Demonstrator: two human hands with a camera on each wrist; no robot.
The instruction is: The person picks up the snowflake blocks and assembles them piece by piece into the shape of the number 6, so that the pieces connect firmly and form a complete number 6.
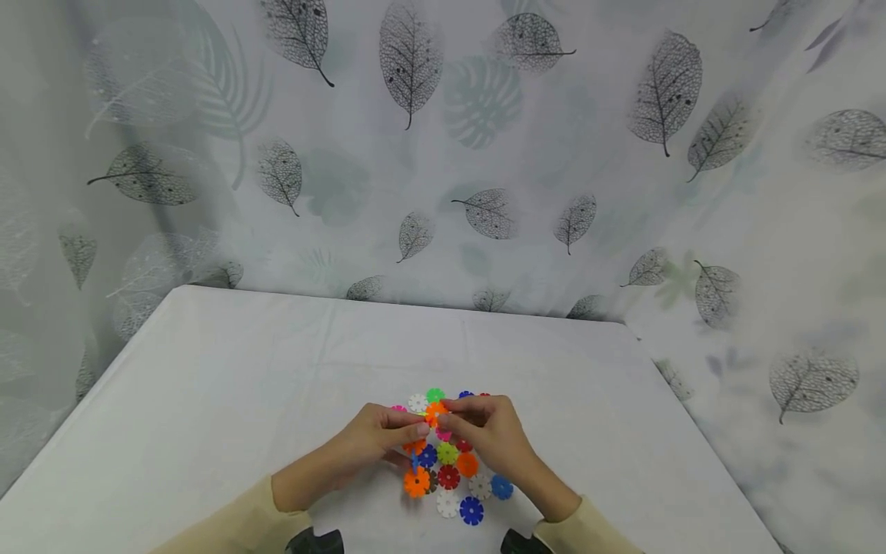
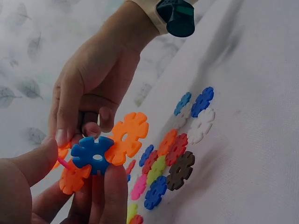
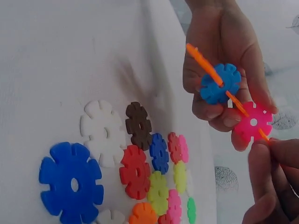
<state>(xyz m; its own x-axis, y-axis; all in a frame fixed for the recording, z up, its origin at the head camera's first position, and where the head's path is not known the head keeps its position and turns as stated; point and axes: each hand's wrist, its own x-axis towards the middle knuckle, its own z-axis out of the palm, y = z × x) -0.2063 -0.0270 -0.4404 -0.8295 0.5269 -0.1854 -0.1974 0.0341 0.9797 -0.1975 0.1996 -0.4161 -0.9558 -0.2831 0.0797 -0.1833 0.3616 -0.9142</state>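
Observation:
Several notched plastic flower-shaped discs are slotted together into a short chain held between both hands. My left hand (image 1: 370,435) grips the chain around its pink disc (image 3: 244,125) and light blue disc (image 2: 83,157). One orange disc (image 2: 136,132) sticks out at the free end, slotted into the blue one. At the other end, my right hand (image 1: 497,437) pinches an orange disc (image 1: 434,412) between thumb and fingers, right against the pink disc. Part of the chain is hidden behind the left fingers.
Loose discs lie on the white table (image 1: 228,385) under and in front of the hands, among them a dark blue disc (image 3: 55,179), a white disc (image 3: 95,122), a brown disc (image 3: 134,114) and a red disc (image 3: 128,172). A leaf-patterned curtain (image 1: 346,169) stands behind the table.

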